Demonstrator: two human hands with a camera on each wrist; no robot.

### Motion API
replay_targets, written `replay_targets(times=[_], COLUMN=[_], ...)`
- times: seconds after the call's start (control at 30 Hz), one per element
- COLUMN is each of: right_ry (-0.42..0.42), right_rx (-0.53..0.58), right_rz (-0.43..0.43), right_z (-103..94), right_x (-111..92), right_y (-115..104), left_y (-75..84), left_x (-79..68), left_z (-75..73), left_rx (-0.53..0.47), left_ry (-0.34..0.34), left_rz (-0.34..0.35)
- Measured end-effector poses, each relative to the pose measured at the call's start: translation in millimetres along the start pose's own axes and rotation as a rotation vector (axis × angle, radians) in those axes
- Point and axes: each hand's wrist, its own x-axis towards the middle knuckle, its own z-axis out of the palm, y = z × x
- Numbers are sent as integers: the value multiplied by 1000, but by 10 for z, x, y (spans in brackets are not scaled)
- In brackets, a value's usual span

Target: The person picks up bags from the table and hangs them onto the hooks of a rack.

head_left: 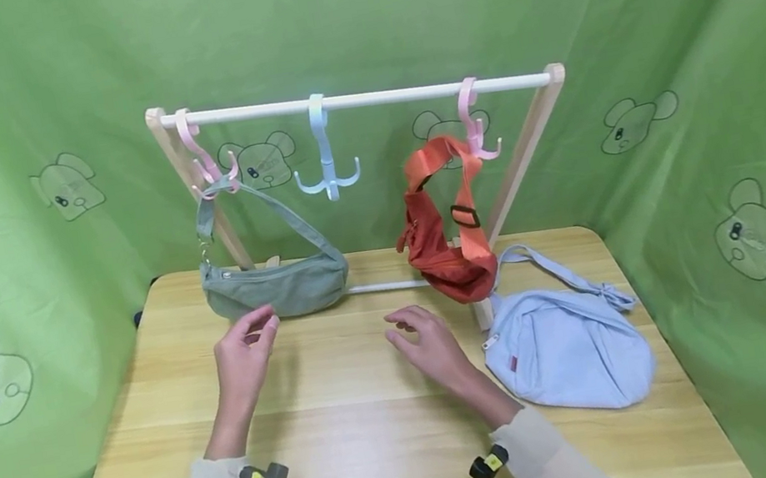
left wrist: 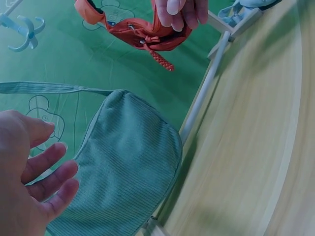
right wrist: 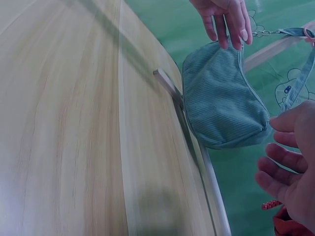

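Observation:
A grey-green corduroy shoulder bag (head_left: 277, 288) hangs by its strap from the left pink hook (head_left: 206, 163). My left hand (head_left: 247, 353) is just in front of it, fingers loosely bent and holding nothing; in the left wrist view the fingers overlap the bag (left wrist: 128, 162). My right hand (head_left: 431, 345) hovers over the middle of the table, fingers relaxed, nothing in them. Right of it a red bag (head_left: 454, 252) with an orange strap hangs from the right pink hook (head_left: 473, 122). A light blue bag (head_left: 568, 347) lies on the table at the right, its strap trailing behind.
A wooden rack with a white rail (head_left: 389, 96) stands at the back of the table (head_left: 360, 463). From the rail's middle hangs a light blue hook (head_left: 325, 151) bearing no bag. Green cloth (head_left: 346, 17) printed with bear heads surrounds the table at the back and sides.

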Motion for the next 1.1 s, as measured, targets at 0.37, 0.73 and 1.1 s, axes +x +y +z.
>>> replay_targets(times=[0.37, 0.73, 1.1], right_ry=[-3, 23, 67], right_rx=[-21, -55, -74], right_rz=[8, 31, 25], right_z=[-78, -209, -348], right_x=[-98, -190, -280], right_y=[110, 231, 352], left_y=[15, 7, -29], left_x=[-50, -116, -164], left_z=[30, 79, 165], left_rx=[31, 36, 67], left_ry=[-23, -75, -103], left_rz=[21, 18, 58])
